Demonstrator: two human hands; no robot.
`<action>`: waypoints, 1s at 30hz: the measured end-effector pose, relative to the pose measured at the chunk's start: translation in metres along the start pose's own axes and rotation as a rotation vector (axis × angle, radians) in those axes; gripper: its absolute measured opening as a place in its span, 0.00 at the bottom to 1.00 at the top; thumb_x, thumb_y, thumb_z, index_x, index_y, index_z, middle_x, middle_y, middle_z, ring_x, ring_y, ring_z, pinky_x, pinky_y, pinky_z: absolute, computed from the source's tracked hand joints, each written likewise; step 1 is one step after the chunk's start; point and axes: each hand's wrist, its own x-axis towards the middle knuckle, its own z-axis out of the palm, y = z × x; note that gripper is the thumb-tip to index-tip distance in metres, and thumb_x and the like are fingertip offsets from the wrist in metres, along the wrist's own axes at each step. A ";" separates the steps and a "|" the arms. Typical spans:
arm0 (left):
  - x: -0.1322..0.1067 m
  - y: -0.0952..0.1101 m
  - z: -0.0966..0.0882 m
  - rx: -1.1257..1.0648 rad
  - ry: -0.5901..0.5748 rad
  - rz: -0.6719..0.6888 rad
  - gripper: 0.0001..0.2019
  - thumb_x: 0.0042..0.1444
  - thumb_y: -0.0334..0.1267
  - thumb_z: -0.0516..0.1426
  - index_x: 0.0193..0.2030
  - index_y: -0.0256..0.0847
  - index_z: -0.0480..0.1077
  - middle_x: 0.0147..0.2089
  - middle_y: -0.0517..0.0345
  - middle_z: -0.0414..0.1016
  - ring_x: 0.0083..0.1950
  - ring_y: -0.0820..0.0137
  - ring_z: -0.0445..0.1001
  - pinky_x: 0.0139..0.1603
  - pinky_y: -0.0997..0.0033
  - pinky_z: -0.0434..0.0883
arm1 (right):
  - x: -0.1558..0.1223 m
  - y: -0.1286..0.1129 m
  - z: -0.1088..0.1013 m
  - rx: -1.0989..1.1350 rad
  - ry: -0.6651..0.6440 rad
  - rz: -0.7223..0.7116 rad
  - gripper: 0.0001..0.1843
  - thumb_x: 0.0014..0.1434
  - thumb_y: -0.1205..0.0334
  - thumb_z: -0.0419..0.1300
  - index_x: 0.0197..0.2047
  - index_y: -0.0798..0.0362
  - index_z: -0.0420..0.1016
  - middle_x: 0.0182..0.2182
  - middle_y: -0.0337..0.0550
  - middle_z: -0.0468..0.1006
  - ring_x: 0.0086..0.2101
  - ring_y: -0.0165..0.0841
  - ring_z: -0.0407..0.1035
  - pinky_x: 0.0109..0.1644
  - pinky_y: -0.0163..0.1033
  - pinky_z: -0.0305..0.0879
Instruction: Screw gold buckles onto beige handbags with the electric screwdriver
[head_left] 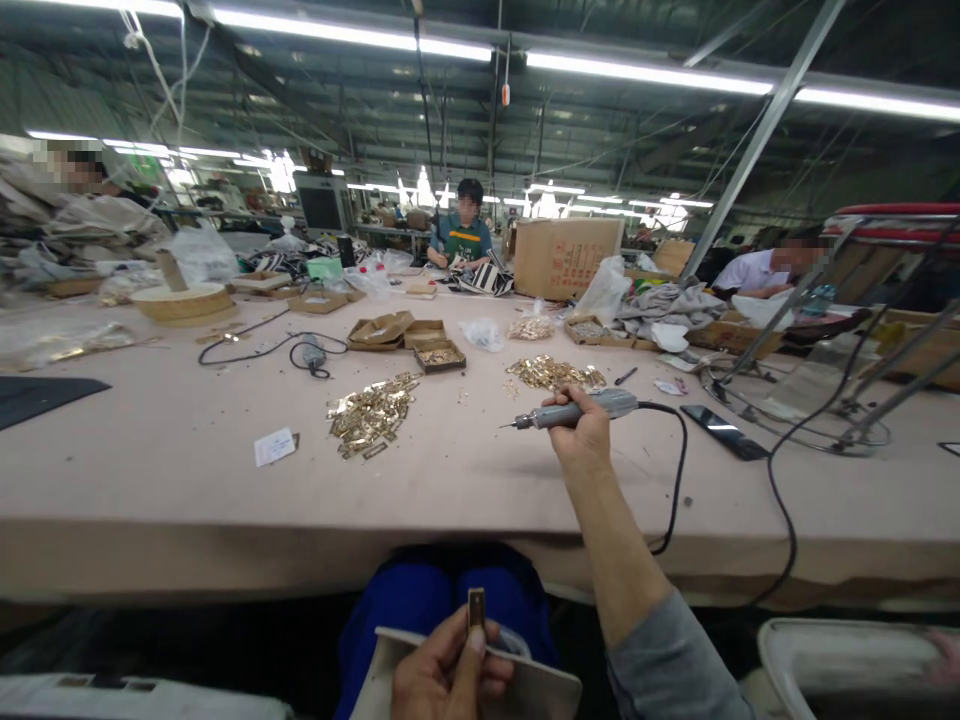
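Left hand [446,670] pinched a rectangular gold-coloured metal piece [476,606], lower end hidden; right hand [583,428] gripped a grey cylindrical electric screwdriver [616,403].

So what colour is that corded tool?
The corded tool in the right hand is mostly grey, as the head view shows.

One power tool [581,408]. One gold piece [476,607] apart from heaps. Two heaps of loose gold pieces, left heap [371,415] and right heap [555,372]; pieces overlap, too many to count. One phone [724,432]. One wooden disc [184,308], one post [169,270] on it. Three other people: left person [94,172], middle person [463,240], right person [750,270].
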 end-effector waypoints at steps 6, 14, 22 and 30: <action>-0.005 0.016 0.002 0.029 -0.129 -0.021 0.22 0.57 0.45 0.65 0.52 0.29 0.77 0.44 0.41 0.83 0.35 0.62 0.84 0.35 0.71 0.83 | -0.125 -0.020 -0.038 -0.072 -0.135 0.039 0.13 0.51 0.71 0.68 0.36 0.52 0.68 0.32 0.34 0.72 0.26 0.26 0.65 0.36 0.37 0.70; -0.007 0.016 0.007 -0.041 -0.151 -0.057 0.21 0.57 0.38 0.64 0.53 0.25 0.75 0.44 0.38 0.83 0.33 0.63 0.84 0.33 0.73 0.82 | -0.215 -0.016 -0.059 -0.199 -0.281 -0.063 0.06 0.54 0.72 0.64 0.35 0.53 0.74 0.33 0.40 0.71 0.27 0.28 0.62 0.35 0.38 0.63; -0.007 0.016 0.007 -0.025 -0.146 -0.050 0.20 0.57 0.37 0.63 0.53 0.24 0.76 0.40 0.39 0.84 0.33 0.63 0.84 0.32 0.74 0.82 | -0.226 -0.008 -0.060 -0.273 -0.351 -0.159 0.07 0.55 0.73 0.62 0.36 0.52 0.74 0.34 0.41 0.71 0.27 0.29 0.63 0.36 0.41 0.62; -0.009 0.018 0.006 -0.032 -0.150 -0.050 0.20 0.56 0.37 0.65 0.52 0.25 0.76 0.40 0.41 0.84 0.33 0.63 0.84 0.32 0.74 0.81 | -0.235 -0.003 -0.060 -0.337 -0.405 -0.202 0.07 0.57 0.72 0.62 0.37 0.51 0.74 0.34 0.41 0.72 0.27 0.30 0.64 0.36 0.41 0.63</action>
